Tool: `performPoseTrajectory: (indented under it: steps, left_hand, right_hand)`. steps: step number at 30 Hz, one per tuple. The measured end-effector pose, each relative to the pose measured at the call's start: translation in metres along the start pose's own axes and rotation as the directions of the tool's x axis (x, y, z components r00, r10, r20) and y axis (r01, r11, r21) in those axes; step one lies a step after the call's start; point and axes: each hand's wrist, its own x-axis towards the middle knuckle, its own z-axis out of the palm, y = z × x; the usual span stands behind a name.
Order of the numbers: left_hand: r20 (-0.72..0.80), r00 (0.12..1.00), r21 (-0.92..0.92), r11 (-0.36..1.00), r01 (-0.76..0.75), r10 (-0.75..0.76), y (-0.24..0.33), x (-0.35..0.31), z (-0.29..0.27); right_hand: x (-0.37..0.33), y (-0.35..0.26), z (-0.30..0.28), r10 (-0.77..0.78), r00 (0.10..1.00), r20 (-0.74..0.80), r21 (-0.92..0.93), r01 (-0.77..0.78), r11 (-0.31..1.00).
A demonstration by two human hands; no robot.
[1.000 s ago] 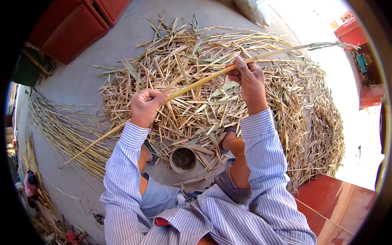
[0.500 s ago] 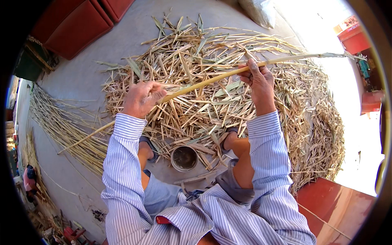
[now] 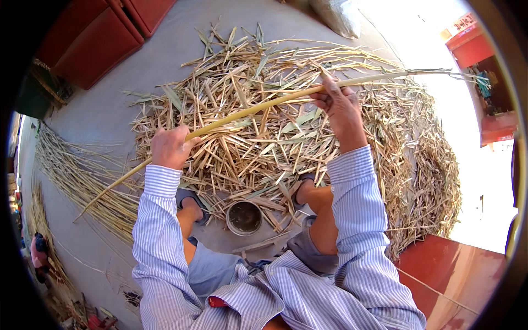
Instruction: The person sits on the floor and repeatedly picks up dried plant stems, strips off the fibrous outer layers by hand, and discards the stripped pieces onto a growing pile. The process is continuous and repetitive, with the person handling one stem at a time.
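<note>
The seated worker's left hand (image 3: 170, 147) is curled round a long yellow stalk (image 3: 258, 108), while the right hand (image 3: 338, 107) pinches it farther up between thumb and fingers. The stalk slants across the body, above a broad heap of dry leaf strips (image 3: 236, 143) spread on the smooth grey floor (image 3: 148, 55). A round vessel (image 3: 244, 234) stands between the feet, just beside the heap's near edge. Outward, to the worker's left, lies a fan of thin stalks (image 3: 82, 170); beyond are dark red padded seats (image 3: 104, 44), a pale sack (image 3: 338, 16) and, at lower right, a red panel (image 3: 429, 264).
</note>
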Motion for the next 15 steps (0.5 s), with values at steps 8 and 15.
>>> performPoseTrajectory:
  steps: [8, 15]
  left_hand:
    - [-0.336, 0.913, -0.099, 0.956, -0.277, 0.230, 0.063, 0.026, 0.001]
    - [-0.036, 0.999, -0.222, 0.975, -0.012, 0.004, 0.013, 0.009, -0.028]
  right_hand:
    - [-0.030, 0.039, 0.079, 0.171, 0.961, 0.218, 0.125, -0.201, 0.972]
    - [0.003, -0.001, 0.005, 0.021, 0.999, -0.031, 0.108, -0.017, 0.994]
